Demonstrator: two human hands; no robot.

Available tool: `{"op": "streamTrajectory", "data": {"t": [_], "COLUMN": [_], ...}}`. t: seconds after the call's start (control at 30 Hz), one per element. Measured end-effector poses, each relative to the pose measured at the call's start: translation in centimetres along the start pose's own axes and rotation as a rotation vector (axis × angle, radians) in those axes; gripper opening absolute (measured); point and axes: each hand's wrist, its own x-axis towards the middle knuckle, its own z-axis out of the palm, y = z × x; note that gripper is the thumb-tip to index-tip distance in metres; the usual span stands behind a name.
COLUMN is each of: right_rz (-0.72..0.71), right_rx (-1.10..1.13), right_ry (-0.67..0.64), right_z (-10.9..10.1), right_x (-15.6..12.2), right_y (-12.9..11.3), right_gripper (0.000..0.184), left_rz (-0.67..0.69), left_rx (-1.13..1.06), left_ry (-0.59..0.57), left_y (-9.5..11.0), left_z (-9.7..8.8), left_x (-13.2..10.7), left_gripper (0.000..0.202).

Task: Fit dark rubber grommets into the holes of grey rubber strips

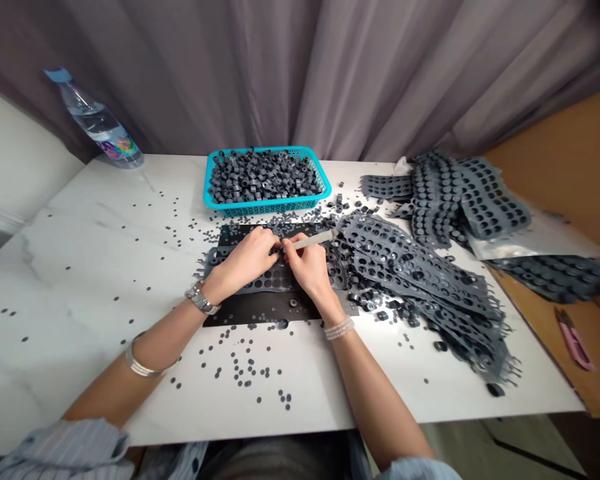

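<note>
Place: small-parts workshop corner, by the look | marble-patterned tabletop (80,267) before grey curtain (230,67) | plastic basket (270,203) heaped with small dark pieces (265,175) | perforated sheets (420,263) piled at right | loose discs (248,383) strewn about | water bottle (97,120), back left

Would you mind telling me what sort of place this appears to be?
Probably a small workroom, perhaps a makeshift one: a turquoise basket heaped with small dark pieces, perforated gray sheets piled on a marble-patterned table, and a gray curtain hanging behind it.
</note>
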Motion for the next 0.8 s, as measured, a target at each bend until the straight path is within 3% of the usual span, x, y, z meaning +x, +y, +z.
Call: {"op": "streamTrajectory", "data": {"t": [0.37, 0.5, 0.57, 0.63, 0.7, 0.8], "right_rz": [-0.088, -0.081, -0.041, 0.009, 0.060, 0.125], "right_rx": [-0.136, -0.211, -0.167, -0.091, -0.003, 0.135], "right_ry": [-0.017, 0.007, 0.020, 0.033, 0.059, 0.153], "right_z": [0.7, 0.9, 0.8, 0.7, 0.6, 0.2], "right_x": [-0.2, -0.2, -0.1, -0.1, -0.1, -0.2], "right_y": [-0.4, -0.7, -0.6, -0.5, -0.3, -0.1], "right_gripper": [0.022, 0.020, 0.021, 0.024, 0.028, 0.032], "left_rz": [-0.043, -0.085, -0.179, -0.278, -0.352, -0.425], "left_rx": [-0.060, -0.140, -0.333, -0.661, -1.009, -1.429], "left_ry": [0.085, 0.117, 0.236, 0.369, 0.355, 0.228], "left_y": [0.6, 1.0, 0.8, 0.4, -0.1, -0.6], "left_z": [0.5, -1.5, -3.5, -5.4, -6.5, -6.3], "left_x": [0.0, -0.2, -0.4, -0.7, -0.9, -0.7], "left_gripper": [0.014, 0.012, 0.007, 0.012, 0.015, 0.010]}}
